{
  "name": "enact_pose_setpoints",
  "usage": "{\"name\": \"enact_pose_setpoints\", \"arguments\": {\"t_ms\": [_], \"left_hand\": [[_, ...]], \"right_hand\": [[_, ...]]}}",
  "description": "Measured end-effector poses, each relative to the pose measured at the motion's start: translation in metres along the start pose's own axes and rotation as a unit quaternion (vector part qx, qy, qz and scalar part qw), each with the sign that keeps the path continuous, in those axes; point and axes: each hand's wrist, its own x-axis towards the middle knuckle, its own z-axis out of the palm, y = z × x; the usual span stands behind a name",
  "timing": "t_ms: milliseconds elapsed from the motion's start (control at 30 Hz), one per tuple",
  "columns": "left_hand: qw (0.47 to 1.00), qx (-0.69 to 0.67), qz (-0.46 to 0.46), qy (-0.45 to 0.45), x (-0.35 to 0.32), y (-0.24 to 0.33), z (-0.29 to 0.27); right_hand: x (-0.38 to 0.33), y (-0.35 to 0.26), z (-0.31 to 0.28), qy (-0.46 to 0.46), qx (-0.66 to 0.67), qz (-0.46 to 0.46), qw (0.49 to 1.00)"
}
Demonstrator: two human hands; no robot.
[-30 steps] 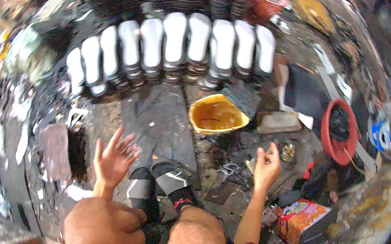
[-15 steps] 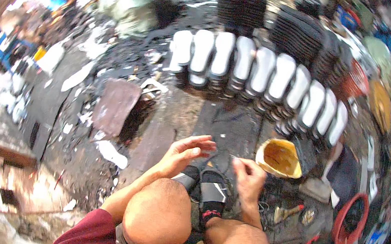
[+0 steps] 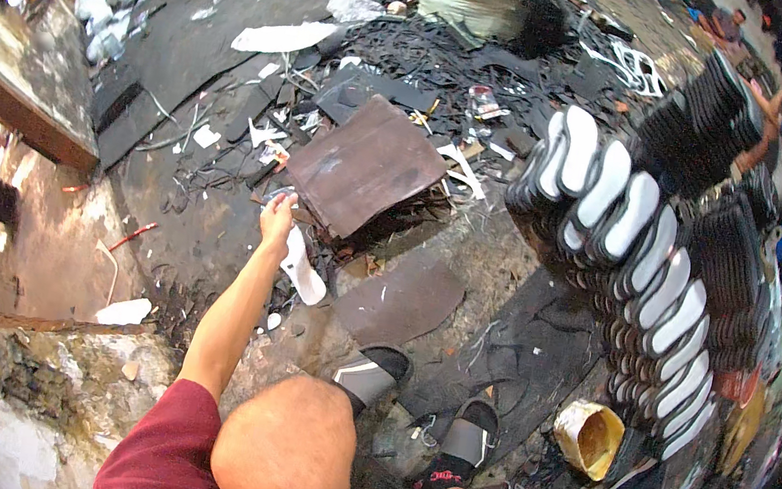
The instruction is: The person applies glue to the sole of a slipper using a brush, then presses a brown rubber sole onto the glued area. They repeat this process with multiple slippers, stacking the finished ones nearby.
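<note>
Curved row of white-topped sole stacks (image 3: 665,286) sits over on my right. Brown square slab (image 3: 370,169) is closer in; reads stiff and fairly heavy, so I'd take it by opposite edges. White sole-shaped piece (image 3: 304,270) lies just right of my left hand (image 3: 276,220), near the slab's lower-left edge. I'd judge it thin, light, bendy: pinch the rim around mid-length. Left fingers look bunched; can't tell if they're gripping anything. Right hand's off my feed.
</note>
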Motion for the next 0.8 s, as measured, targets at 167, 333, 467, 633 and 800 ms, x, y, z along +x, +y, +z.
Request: {"name": "enact_pose_setpoints", "arguments": {"t_ms": [167, 333, 467, 633, 800], "left_hand": [[0.992, -0.081, -0.1, 0.014, 0.078, -0.009, 0.016], [0.984, -0.141, -0.044, -0.096, 0.121, -0.004, 0.013], [0.987, -0.09, 0.0, -0.135, 0.057, 0.02, 0.047], [0.947, -0.007, 0.292, -0.135, -0.041, 0.009, 0.017], [0.836, 0.223, 0.458, -0.202, -0.174, 0.038, 0.034]], "right_hand": [[0.009, -0.002, -0.031, -0.005, -0.055, -0.002, 0.998], [0.019, -0.01, -0.07, -0.022, -0.093, -0.031, 0.995], [0.023, -0.007, -0.154, -0.003, -0.146, -0.082, 0.986], [0.13, -0.124, -0.229, -0.058, -0.291, -0.306, 0.905], [0.135, -0.35, -0.145, -0.191, 0.19, -0.291, 0.918]]}}
